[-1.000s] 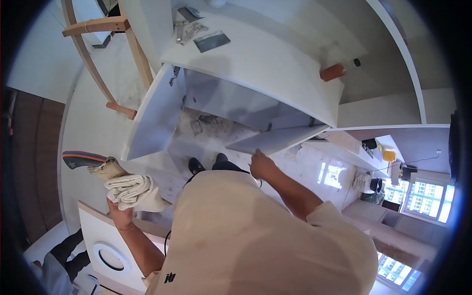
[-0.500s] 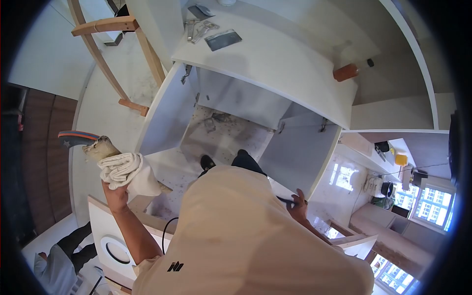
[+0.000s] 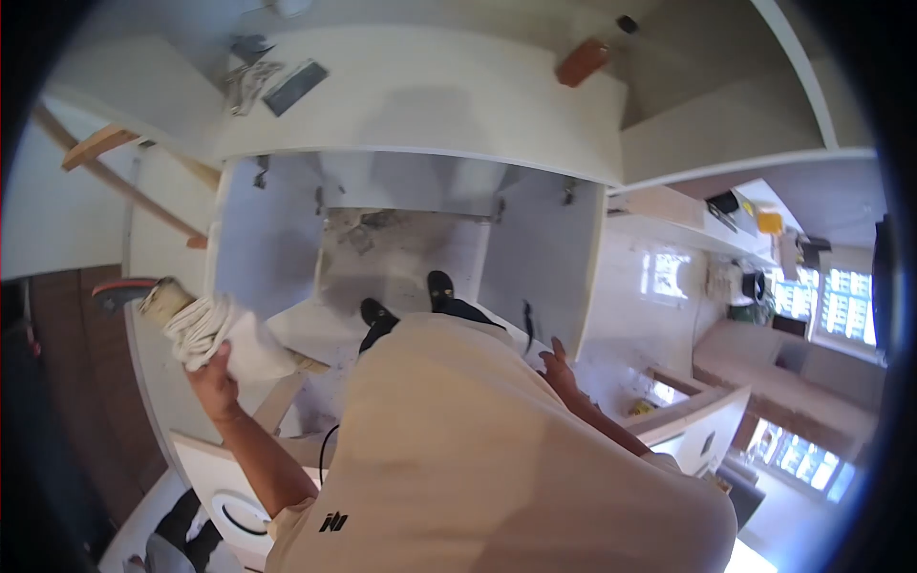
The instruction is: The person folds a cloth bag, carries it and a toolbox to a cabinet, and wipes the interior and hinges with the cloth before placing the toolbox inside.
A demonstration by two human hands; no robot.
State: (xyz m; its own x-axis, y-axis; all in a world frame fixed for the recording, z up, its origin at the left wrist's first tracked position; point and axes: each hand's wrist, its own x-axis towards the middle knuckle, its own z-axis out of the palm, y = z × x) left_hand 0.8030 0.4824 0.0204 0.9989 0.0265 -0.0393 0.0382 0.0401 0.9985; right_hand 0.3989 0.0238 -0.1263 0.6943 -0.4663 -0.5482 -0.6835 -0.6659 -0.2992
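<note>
My left hand (image 3: 215, 385) is closed around a thick folded white cloth (image 3: 250, 346), with my thumb pressed on its folds. A beige, rough-ended piece (image 3: 165, 298) sticks out of the cloth's far end, and past it shows a dark curved piece with an orange edge (image 3: 119, 292). My right hand (image 3: 562, 371) is low by the cabinet's right door (image 3: 544, 253), fingers apart and nothing in them. A thin dark object (image 3: 528, 325) appears in front of that door, apart from my fingertips. The cabinet's left door (image 3: 267, 239) also stands open.
The white worktop (image 3: 411, 72) holds a dark flat plate (image 3: 295, 88), clear packaging and an orange bottle (image 3: 581, 63). Debris lies on the floor inside the cabinet. A wooden frame (image 3: 115, 172) stands at left; a white panel with a round hole (image 3: 205, 477) is below my left arm.
My view has turned, shifting the cabinet left and up. The thin dark object, at my right fingers before, is now away from them; those fingers have spread. My left hand keeps the cloth.
</note>
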